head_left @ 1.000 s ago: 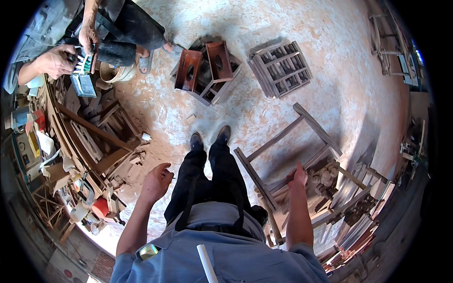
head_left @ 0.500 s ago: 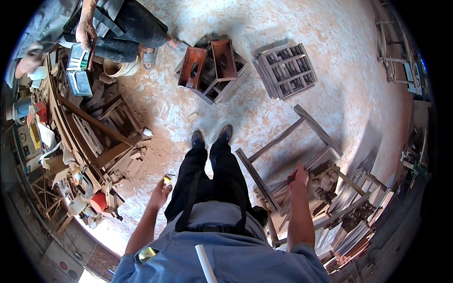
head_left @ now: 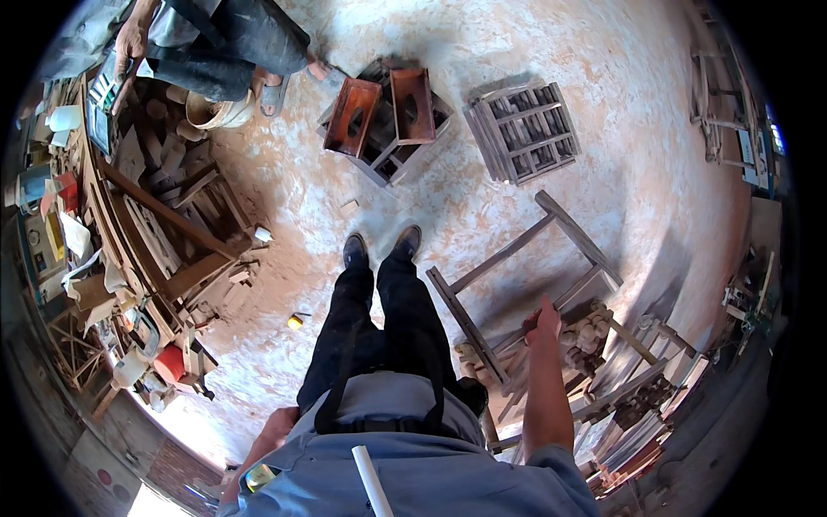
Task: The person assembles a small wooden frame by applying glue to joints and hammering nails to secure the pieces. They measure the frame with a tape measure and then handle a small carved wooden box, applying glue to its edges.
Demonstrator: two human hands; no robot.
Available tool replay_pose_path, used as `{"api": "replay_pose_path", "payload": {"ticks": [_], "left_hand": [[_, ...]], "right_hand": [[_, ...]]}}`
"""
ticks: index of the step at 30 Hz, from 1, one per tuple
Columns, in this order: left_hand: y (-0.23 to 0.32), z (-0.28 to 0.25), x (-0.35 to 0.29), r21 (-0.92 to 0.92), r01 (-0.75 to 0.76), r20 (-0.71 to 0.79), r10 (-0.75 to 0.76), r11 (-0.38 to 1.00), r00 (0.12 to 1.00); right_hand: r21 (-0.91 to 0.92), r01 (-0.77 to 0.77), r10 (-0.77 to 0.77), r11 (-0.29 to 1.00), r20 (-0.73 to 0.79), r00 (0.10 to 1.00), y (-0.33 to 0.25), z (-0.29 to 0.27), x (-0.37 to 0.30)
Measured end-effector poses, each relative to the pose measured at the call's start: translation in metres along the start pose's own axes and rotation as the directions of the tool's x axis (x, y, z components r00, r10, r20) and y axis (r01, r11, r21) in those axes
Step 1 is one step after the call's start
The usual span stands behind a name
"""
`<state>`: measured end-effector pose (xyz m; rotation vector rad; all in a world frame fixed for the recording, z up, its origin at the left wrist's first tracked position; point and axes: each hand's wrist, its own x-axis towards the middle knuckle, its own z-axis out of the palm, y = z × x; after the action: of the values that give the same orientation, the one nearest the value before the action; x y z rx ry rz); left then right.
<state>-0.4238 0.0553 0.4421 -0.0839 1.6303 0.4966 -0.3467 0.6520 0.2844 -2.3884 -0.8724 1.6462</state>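
Observation:
My left hand (head_left: 280,424) is drawn in beside my left hip, against the dark trousers; its fingers are hidden. Out to the right, my right hand (head_left: 543,324) hangs over a dark wooden frame (head_left: 504,252) with legs, its forefinger stretched out and nothing visible in its grasp. Whether it touches the frame I cannot tell. Under and beyond that hand lie rounded wooden pieces (head_left: 586,332). A small yellow object (head_left: 295,322) is on the floor left of my legs, too small to name.
Ahead, two reddish-brown wooden boxes (head_left: 353,116) rest on a dark wooden piece, beside a slatted wooden stack (head_left: 525,133). A cluttered bench (head_left: 129,233) with timber scraps lines the left. At upper left, another person's hand (head_left: 131,43) holds a dark case. Boards (head_left: 633,414) lie lower right.
My left hand has drawn back from beside the yellow object to my hip. My right hand has barely moved. The other person's hand and case have shifted left.

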Motion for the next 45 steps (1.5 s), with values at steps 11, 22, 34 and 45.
{"api": "replay_pose_path", "payload": {"ticks": [11, 22, 34, 45], "left_hand": [[-0.063, 0.038, 0.075, 0.113, 0.137, -0.4, -0.081, 0.984, 0.913], [0.038, 0.012, 0.071, 0.137, -0.342, -0.405, 0.368, 0.93, 0.837], [0.131, -0.019, 0.115, 0.434, -0.517, -0.36, 0.668, 0.738, 0.651], [0.114, -0.009, 0.128, 0.375, -0.502, -0.215, 0.6, 0.779, 0.771]], "right_hand": [[0.027, -0.01, 0.01, 1.0, 0.015, 1.0, -0.003, 0.001, 0.005], [0.002, -0.001, 0.001, 1.0, 0.004, 1.0, -0.006, 0.006, -0.001], [-0.019, -0.009, 0.01, 1.0, 0.013, 1.0, -0.009, 0.004, 0.005], [-0.049, -0.024, 0.024, 0.999, -0.005, 1.0, -0.01, 0.01, 0.006]]}}
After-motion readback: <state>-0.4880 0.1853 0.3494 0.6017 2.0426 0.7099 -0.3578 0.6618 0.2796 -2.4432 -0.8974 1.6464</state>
